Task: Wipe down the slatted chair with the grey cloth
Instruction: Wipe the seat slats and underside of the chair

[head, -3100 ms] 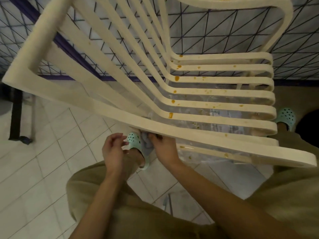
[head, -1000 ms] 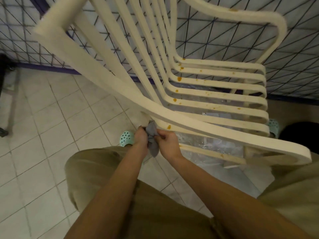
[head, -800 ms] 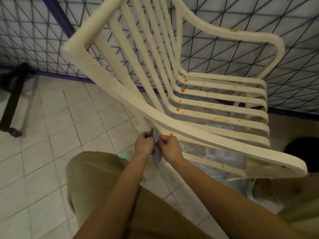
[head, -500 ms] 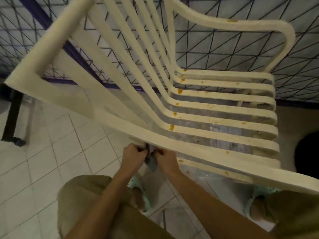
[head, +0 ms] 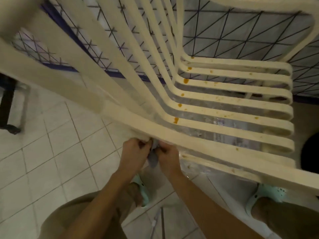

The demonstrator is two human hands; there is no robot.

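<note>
The cream slatted chair (head: pixel 215 128) fills most of the view, its seat slats dotted with orange-brown stains. Its near armrest runs diagonally from upper left to lower right. Just under that armrest, my left hand (head: pixel 134 150) and my right hand (head: pixel 168 156) are both closed on a small grey cloth (head: pixel 153 158) bunched between them. Most of the cloth is hidden by my fingers; a short end hangs down below them.
White floor tiles (head: pixel 57 161) spread to the left. A dark stand foot (head: pixel 10 128) sits at the far left. A wire grid wall (head: pixel 233 31) stands behind the chair. My feet in mint clogs (head: pixel 269 195) are under the armrest, and clear plastic lies below the seat.
The view has moved closer and lower over the chair. Both hands stay closed on the cloth under the armrest, shifted slightly along it.
</note>
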